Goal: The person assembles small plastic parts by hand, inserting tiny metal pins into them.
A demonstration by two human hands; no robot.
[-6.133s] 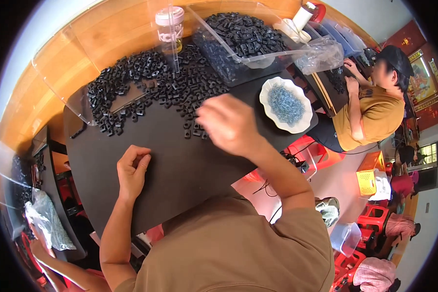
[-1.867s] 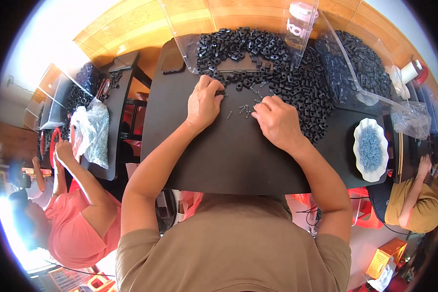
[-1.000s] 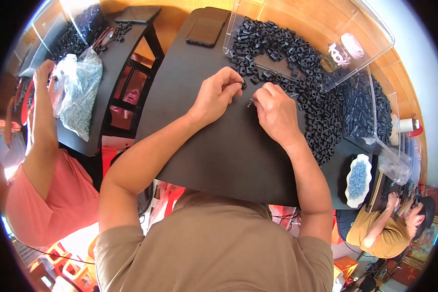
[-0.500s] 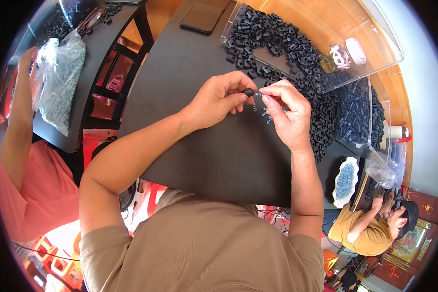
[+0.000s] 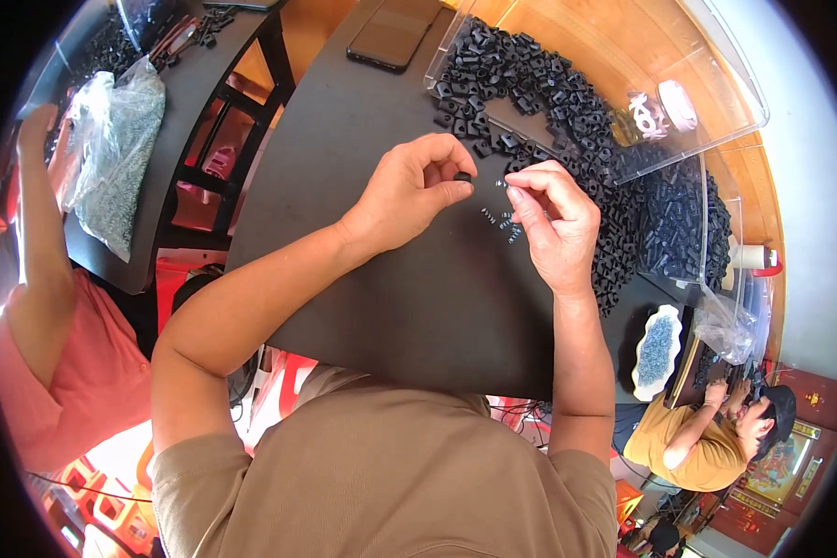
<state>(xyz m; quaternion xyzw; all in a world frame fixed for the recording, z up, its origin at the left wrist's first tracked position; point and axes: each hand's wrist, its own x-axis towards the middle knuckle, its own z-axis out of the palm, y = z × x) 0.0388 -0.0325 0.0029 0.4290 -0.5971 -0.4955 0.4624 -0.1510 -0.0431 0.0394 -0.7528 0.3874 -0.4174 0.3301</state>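
My left hand (image 5: 409, 186) is closed in a pinch on a small black plastic part (image 5: 462, 177), mostly hidden by the fingers. Just to its right, my right hand (image 5: 560, 223) pinches a tiny metal spring (image 5: 501, 183) between thumb and forefinger. A gap separates the spring from the black part. Below the fingertips, several loose springs (image 5: 504, 222) lie on the dark tabletop (image 5: 391, 307). Beyond and beside my right hand spreads a large heap of black plastic parts (image 5: 530, 70).
Clear plastic bins (image 5: 693, 158) stand at the right. Nearer me is a white scalloped dish (image 5: 641, 377) of small bluish pieces. A phone (image 5: 381, 42) lies at the far edge. Co-workers sit on both sides, one in a pink shirt (image 5: 93, 372), one in a yellow shirt (image 5: 693, 446).
My hands have moved apart. The black part has shifted slightly left with my left hand, and my right hand has drawn a little to the right with a spring.
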